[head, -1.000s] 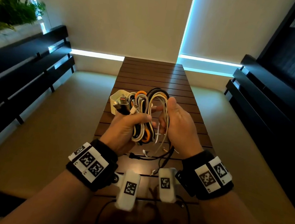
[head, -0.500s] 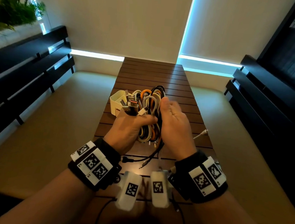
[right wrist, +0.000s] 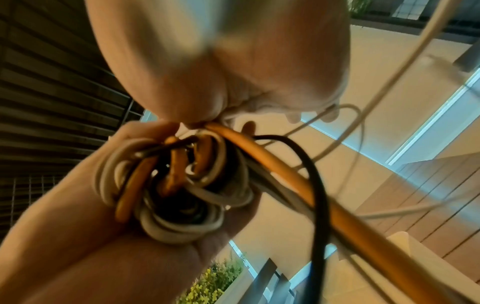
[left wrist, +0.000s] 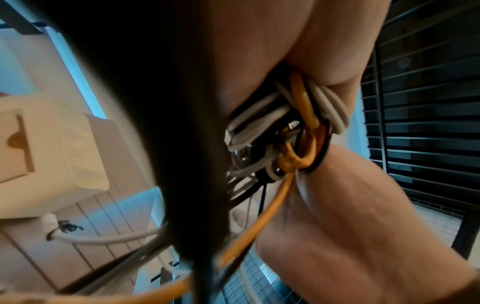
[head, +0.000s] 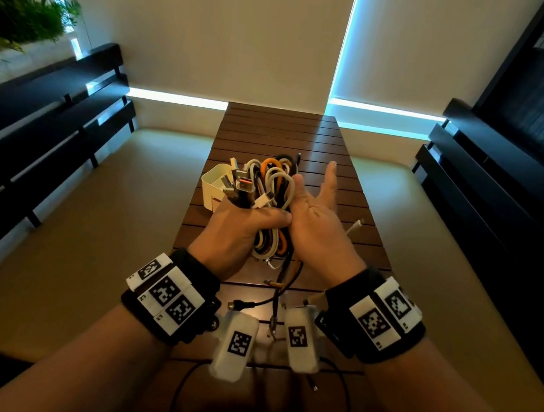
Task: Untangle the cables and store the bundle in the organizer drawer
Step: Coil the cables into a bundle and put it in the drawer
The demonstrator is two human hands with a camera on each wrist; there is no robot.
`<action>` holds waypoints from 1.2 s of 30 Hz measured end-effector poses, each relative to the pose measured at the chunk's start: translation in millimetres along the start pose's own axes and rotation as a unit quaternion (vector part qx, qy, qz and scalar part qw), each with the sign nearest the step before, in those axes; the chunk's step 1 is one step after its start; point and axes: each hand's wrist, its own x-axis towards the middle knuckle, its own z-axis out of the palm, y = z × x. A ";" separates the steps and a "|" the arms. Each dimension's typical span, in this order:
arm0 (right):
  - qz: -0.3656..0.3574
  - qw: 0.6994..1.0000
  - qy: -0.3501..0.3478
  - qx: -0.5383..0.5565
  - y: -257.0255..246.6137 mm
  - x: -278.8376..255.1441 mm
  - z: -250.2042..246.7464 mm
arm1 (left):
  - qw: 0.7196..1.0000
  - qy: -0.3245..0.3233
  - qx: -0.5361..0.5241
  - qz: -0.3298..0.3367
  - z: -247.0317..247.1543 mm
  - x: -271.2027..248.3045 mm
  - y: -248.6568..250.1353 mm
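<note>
A bundle of white, orange and black cables [head: 274, 185] is held above the slatted wooden table [head: 282, 132]. My left hand [head: 244, 229] grips the bundle around its middle, thumb across the front. My right hand [head: 318, 207] lies flat against the bundle's right side, fingers straight and pointing away. The coils [right wrist: 176, 185] sit in the left palm, and an orange strand [right wrist: 285, 176] runs out under the right palm. Loose ends hang down to the table, one with a black plug [head: 235, 304]. The white organizer drawer [head: 214, 182] [left wrist: 39, 164] stands just behind the left hand.
A white cable end [head: 356, 224] lies on the table to the right of my right hand. Dark slatted benches [head: 51, 133] [head: 503, 184] line both sides, with plants [head: 14, 14] at the far left. Black wrist-camera leads [head: 339, 410] loop over the table's near edge.
My right hand let go of the loops and straightened its fingers against the bundle. Both hands carried the bundle slightly forward, toward the drawer.
</note>
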 end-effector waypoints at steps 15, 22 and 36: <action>-0.040 0.973 0.095 0.207 -0.6 -12.9 -15.7 | 0.991 0.027 -0.118 -0.060 -7.9 6.7 2.4; -0.123 0.960 0.030 0.250 2.6 -11.9 -9.4 | 0.990 0.008 -0.130 -0.051 -9.3 4.9 3.3; -0.133 0.964 -0.114 0.201 -2.9 -16.4 -24.2 | 0.967 -0.094 -0.188 -0.142 -21.6 -4.3 12.4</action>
